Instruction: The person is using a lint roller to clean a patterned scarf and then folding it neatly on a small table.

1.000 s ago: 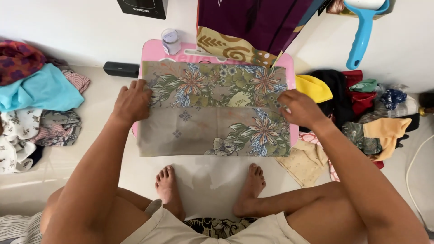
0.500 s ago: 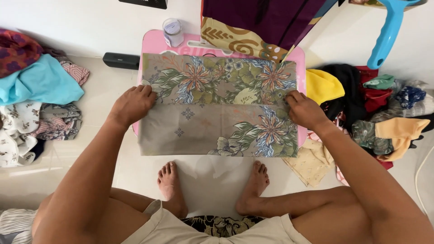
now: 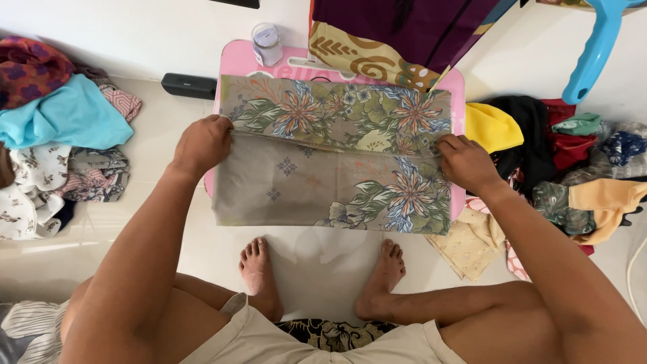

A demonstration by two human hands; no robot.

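Centrally, a floral cloth [image 3: 337,155] in grey-green with orange and blue flowers lies spread over a small pink table [image 3: 236,61], its near edge hanging past the table's front toward the person's bare feet [image 3: 259,269]. A horizontal fold line crosses the cloth between the two hands. At the cloth's left edge the left hand [image 3: 202,143] is closed, fingers curled over and pinching the fabric at the fold; at the right edge the right hand [image 3: 465,162] likewise grips the cloth, knuckles up and fingertips tucked into the fold. Both forearms reach forward from the seated body, roughly symmetrical, elbows bent and held above the knees, with the legs drawn apart on the pale tiled floor [image 3: 168,222]. On the far end of the table, just beyond the cloth, stands a small clear jar [image 3: 266,44] with a lid; its contents cannot be made out. Behind the table hangs a purple and patterned fabric [image 3: 397,34]. To the left, on the floor, lies a heap of clothes [image 3: 60,135] in turquoise, red and printed white; a dark rectangular box [image 3: 189,85] sits near the wall. To the right lies a second pile of garments [image 3: 559,162], yellow, black, red and tan, with a blue plastic handle [image 3: 593,54] above it.
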